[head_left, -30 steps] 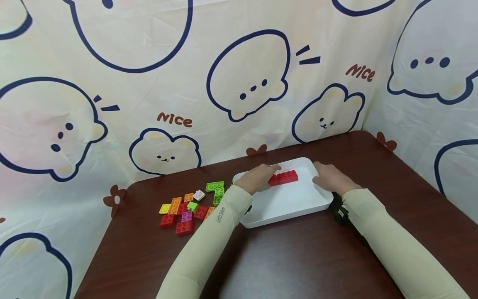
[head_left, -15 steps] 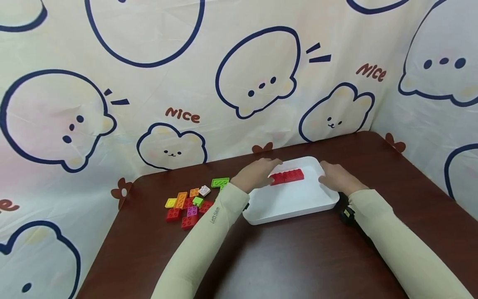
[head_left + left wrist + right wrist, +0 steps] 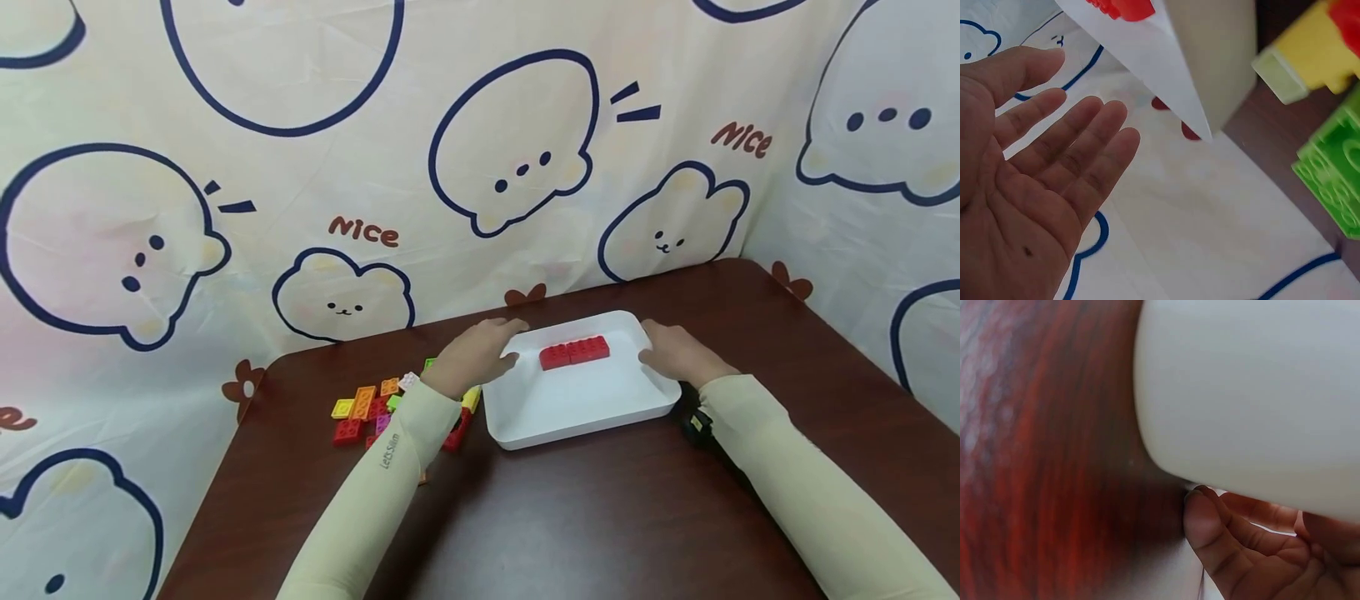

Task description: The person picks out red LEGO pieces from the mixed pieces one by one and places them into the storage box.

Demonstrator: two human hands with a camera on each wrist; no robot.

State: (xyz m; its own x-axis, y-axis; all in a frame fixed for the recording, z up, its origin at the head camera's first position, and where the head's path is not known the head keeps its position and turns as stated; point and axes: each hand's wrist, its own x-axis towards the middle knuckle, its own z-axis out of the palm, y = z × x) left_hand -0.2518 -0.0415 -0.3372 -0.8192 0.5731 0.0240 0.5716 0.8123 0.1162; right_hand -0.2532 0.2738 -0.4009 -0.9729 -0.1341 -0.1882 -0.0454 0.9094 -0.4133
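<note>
The left hand is free beside the shallow white rectangular plastic tray, which the right hand grips.

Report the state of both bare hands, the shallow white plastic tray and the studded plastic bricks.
White plastic tray: right side up
Red studded bricks: end to end inside tray
Loose multicoloured bricks: left of tray, partly hidden
Left hand: open, holding nothing
Right hand: gripping tray's right rim

Cartoon-printed cloth enclosing two sides of a brown table shows a curtained-off spot, home or studio unclear.
</note>
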